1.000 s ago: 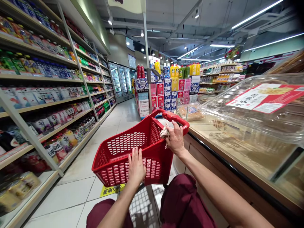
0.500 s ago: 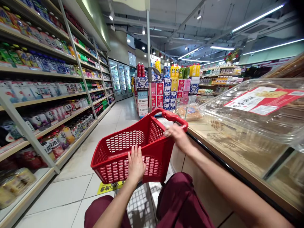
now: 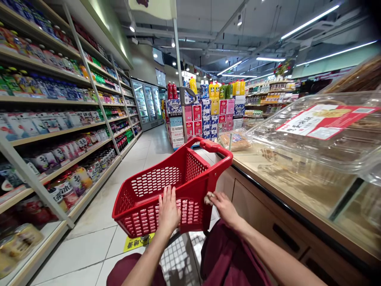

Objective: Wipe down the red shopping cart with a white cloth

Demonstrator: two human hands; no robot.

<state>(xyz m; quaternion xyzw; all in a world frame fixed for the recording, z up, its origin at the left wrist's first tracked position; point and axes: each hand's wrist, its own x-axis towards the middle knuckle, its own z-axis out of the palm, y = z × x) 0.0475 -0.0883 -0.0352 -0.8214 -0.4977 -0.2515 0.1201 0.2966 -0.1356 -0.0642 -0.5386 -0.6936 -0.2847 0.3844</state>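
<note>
A red plastic shopping cart (image 3: 196, 190) with holed sides stands in front of my knees, its handle toward the right. My left hand (image 3: 169, 212) lies against its near side, fingers stretched over the upper rim. At the cart's right end, below the handle, my right hand (image 3: 224, 206) pinches a crumpled pale cloth (image 3: 210, 198), which is against or very near the red plastic. The cloth is small and partly hidden by my fingers, so its exact kind is unclear. Nothing shows inside the visible part of the basket.
Drink shelves (image 3: 53, 135) line the left side. On the right is a wooden counter (image 3: 256, 174) with clear plastic food boxes (image 3: 321, 131). Stacked drink cartons (image 3: 205, 115) and a metal pole (image 3: 179, 59) stand ahead. A yellow floor sign (image 3: 135, 242) lies under the cart.
My right hand has moved down from beside the handle to the cart's lower right end, with the cloth in it. My left hand stays on the near side.
</note>
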